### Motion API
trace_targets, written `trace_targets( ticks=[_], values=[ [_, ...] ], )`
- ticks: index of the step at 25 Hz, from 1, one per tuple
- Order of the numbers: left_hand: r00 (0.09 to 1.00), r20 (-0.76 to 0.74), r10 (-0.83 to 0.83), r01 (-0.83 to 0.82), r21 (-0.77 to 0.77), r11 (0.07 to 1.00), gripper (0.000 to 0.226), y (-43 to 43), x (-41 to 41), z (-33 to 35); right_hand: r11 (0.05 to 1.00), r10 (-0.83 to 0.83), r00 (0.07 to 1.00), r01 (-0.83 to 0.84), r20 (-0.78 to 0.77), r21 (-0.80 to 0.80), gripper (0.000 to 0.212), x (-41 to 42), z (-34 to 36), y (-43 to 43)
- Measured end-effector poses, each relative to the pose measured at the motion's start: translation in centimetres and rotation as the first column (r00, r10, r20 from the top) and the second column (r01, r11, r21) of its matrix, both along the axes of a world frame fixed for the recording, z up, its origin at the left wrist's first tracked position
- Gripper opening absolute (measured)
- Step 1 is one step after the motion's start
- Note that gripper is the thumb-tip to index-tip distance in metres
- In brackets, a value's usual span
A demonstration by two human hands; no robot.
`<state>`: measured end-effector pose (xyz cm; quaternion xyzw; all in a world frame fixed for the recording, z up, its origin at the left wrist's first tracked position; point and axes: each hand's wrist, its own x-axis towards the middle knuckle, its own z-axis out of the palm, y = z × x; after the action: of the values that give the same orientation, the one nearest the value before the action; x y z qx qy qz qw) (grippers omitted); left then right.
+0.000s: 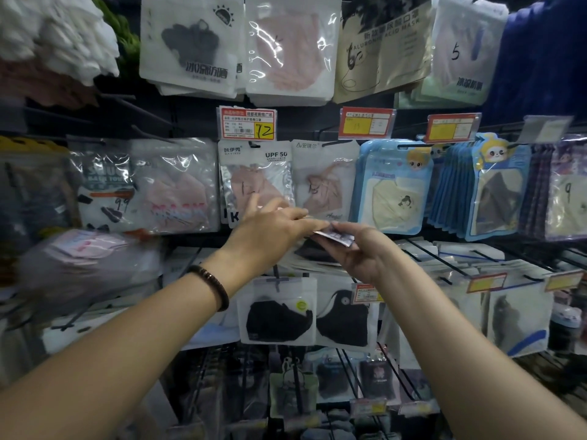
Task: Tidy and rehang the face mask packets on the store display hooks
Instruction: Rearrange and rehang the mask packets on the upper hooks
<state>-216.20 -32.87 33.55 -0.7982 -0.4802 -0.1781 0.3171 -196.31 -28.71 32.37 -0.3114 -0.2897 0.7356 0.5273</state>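
**Head view**

1. Location of the work piece. The held packet [335,235] sits near the centre of the display rack [178,122]. It is just below the middle row of hung packets and above the lower row, and it is not on a hook. It lies nearly flat and edge-on to the camera, so the hang hole is not visible.
2. Right hand [360,254]. The thumb and curled fingers pinch the near edge of the held packet.
3. Left hand [273,231]. The fingers lie close together and roughly straight, with the tips meeting the far edge of the held packet. One digit is raised apart in front of the UPF 50 packet [255,182]. The wrist carries a dark bracelet [211,289].
4. Surroundings.
   - The price tag marked 12 [247,123] is above the UPF 50 packet.
   - A pink mask packet [324,182] hangs just beside that packet.
   - Blue cartoon packets [394,185] hang toward the right edge of the rack.
   - Black mask packets [278,312] hang in the lower row.
   - Bare hooks [444,258] project at the lower right.
5. Step in hand (judgement). The packet is being squared up between both hands before it is rehung.
6. Next move (judgement). Tilt the packet upright and find its hang hole. Bring the hole to the tip of a free hook and slide it on. Which hook is intended cannot be told.
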Motion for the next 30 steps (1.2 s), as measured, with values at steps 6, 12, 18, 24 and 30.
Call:
trace_targets(
  ticks=[6, 12, 18, 24, 30],
  values=[
    [0.746, 0.654, 0.126, -0.111, -0.064, 0.992, 0.095, -3.8, -1.9, -3.4, 0.929, -0.342, 0.939, 0.332, 0.039, 0.162, 0.032, -1.9, -1.9, -5.4],
    [-0.314, 0.949, -0.03, 0.349, 0.145, 0.926, 0.02, -5.4, -0.3, -6.2, 0.833, -0.5, 0.859, 0.512, -0.111, 0.211, 0.042, -6.6, -8.1, -9.2],
    [-0.315, 0.94, -0.133, 0.232, 0.212, 0.949, 0.019, -5.0, -2.2, -7.5, 0.8, -0.556, 0.831, 0.544, -0.026, 0.254, 0.04, -6.5, -10.4, -10.4],
    [-0.116, 0.982, -0.148, 0.193, 0.168, 0.967, 0.009, -5.5, -4.5, -9.7, 0.718, -0.595, 0.749, 0.333, 0.29, 0.611, 0.027, -3.1, -7.6, -8.9],
    [-0.03, 0.989, -0.147, 0.233, 0.15, 0.961, 0.015, -6.3, -3.7, -10.7, 0.722, -0.565, 0.811, 0.394, 0.155, 0.569, 0.017, -4.5, -8.2, -7.4]
  ],
)
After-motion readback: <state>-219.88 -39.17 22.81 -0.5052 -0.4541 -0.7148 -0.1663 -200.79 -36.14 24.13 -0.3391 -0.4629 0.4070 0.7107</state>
